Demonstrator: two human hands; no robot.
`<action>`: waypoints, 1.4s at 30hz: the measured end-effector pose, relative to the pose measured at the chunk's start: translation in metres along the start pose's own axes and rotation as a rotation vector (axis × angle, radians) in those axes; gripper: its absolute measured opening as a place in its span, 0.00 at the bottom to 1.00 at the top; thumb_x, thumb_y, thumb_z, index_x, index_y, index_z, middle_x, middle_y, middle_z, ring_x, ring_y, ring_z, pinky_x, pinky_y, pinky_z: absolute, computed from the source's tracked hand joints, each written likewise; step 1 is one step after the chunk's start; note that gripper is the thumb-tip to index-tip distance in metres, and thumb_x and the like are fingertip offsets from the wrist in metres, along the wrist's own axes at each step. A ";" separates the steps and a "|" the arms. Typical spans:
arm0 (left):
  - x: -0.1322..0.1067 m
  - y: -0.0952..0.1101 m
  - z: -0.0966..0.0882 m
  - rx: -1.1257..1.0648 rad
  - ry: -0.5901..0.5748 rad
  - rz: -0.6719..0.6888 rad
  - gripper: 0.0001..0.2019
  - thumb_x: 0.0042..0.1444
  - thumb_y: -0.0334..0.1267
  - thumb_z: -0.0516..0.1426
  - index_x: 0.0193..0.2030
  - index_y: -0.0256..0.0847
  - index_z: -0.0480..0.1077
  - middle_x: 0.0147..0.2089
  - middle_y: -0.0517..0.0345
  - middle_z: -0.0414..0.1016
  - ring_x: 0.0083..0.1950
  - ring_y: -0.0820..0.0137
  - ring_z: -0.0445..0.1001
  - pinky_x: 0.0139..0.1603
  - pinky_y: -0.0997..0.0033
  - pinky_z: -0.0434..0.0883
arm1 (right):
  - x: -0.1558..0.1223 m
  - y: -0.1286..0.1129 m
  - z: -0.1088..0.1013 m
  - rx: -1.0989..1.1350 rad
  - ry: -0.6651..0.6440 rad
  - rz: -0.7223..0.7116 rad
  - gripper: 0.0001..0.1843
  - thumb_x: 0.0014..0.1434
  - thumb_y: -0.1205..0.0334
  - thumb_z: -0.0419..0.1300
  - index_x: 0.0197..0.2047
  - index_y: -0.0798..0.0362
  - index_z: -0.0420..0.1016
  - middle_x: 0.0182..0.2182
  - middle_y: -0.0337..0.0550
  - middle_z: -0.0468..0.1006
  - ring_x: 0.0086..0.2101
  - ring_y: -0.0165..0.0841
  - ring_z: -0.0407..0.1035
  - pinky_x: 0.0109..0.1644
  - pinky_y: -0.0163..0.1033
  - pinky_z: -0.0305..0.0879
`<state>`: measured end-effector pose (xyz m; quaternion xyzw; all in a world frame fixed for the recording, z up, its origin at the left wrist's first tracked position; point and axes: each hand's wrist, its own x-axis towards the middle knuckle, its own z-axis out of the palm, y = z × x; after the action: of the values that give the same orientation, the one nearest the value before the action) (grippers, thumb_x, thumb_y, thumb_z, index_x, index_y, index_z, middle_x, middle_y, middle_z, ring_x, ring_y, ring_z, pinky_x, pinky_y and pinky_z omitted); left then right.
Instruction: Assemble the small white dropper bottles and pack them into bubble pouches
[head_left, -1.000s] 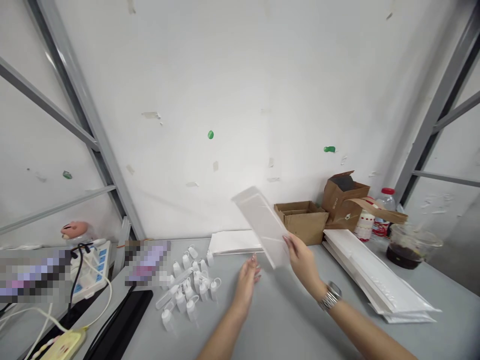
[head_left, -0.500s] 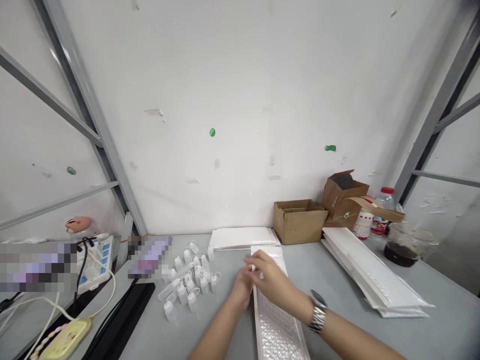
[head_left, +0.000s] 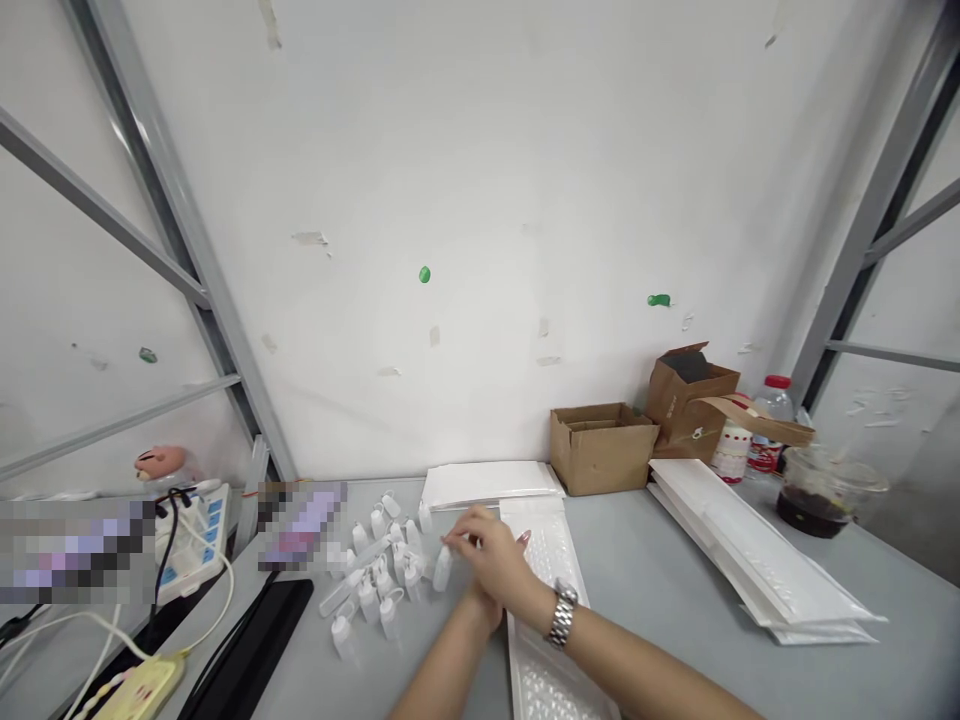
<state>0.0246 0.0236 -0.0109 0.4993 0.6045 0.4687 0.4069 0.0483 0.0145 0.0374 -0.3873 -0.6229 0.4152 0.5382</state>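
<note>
My right hand [head_left: 487, 548], with a metal-band watch on its wrist, reaches left across my left hand. Its thumb and fingertips are closed on the top of a small white squeeze bottle [head_left: 442, 570]. That bottle stands at the right edge of a group of several similar bottles [head_left: 369, 602] with looped caps. Below and behind the right hand is my left hand [head_left: 489, 606]; one fingertip shows past it, while most of its fingers are hidden. Under the forearms lies a white bubble mailer [head_left: 551, 560], lengthwise on the grey table.
Flat white mailers [head_left: 491, 484] lie against the wall, and another stack of mailers [head_left: 750, 545] is at right. Behind are an open cardboard box [head_left: 602, 450], a brown bag [head_left: 686, 400] and a cup of dark drink [head_left: 817, 500]. A power strip [head_left: 196, 540] with cables sits left.
My right hand has moved left from above the mailer, where both hands were together, to the bottle at the group's edge. My left hand is now largely covered by it.
</note>
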 end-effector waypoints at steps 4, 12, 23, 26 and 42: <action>-0.003 0.003 -0.011 -0.292 -0.217 -0.062 0.22 0.44 0.47 0.58 0.44 0.37 0.70 0.40 0.49 0.75 0.44 0.60 0.72 0.44 0.63 0.66 | -0.002 -0.002 -0.059 0.005 0.105 -0.061 0.13 0.56 0.53 0.53 0.32 0.54 0.69 0.28 0.40 0.74 0.24 0.29 0.67 0.31 0.35 0.65; -0.008 0.013 -0.018 -0.515 -0.325 -0.221 0.20 0.27 0.42 0.68 0.29 0.32 0.74 0.29 0.48 0.78 0.30 0.63 0.74 0.35 0.65 0.68 | -0.005 0.026 -0.129 -0.178 0.415 -0.108 0.14 0.58 0.50 0.49 0.34 0.52 0.64 0.24 0.41 0.73 0.26 0.34 0.68 0.35 0.41 0.64; -0.004 0.020 -0.020 -0.371 -0.350 -0.175 0.18 0.27 0.44 0.67 0.25 0.33 0.74 0.22 0.56 0.76 0.23 0.70 0.70 0.28 0.72 0.64 | 0.007 0.020 -0.138 -0.076 0.109 0.027 0.16 0.50 0.49 0.57 0.26 0.54 0.69 0.21 0.37 0.71 0.22 0.29 0.64 0.29 0.36 0.62; -0.002 0.019 -0.018 -0.387 -0.350 -0.124 0.19 0.31 0.49 0.65 0.24 0.34 0.73 0.19 0.59 0.72 0.21 0.73 0.66 0.25 0.74 0.60 | 0.008 0.020 -0.139 -0.020 0.004 0.102 0.15 0.46 0.50 0.60 0.25 0.55 0.71 0.20 0.36 0.72 0.22 0.28 0.64 0.29 0.35 0.62; 0.001 0.002 -0.012 -0.452 -0.240 -0.123 0.23 0.34 0.59 0.59 0.20 0.37 0.68 0.17 0.62 0.66 0.22 0.73 0.63 0.27 0.73 0.59 | 0.003 0.032 -0.128 -0.580 -0.095 -0.087 0.28 0.55 0.43 0.48 0.14 0.53 0.66 0.21 0.40 0.69 0.28 0.34 0.65 0.37 0.41 0.61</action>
<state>0.0137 0.0228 -0.0063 0.4101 0.4608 0.5039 0.6046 0.1763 0.0413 0.0187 -0.4782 -0.7559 0.2141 0.3925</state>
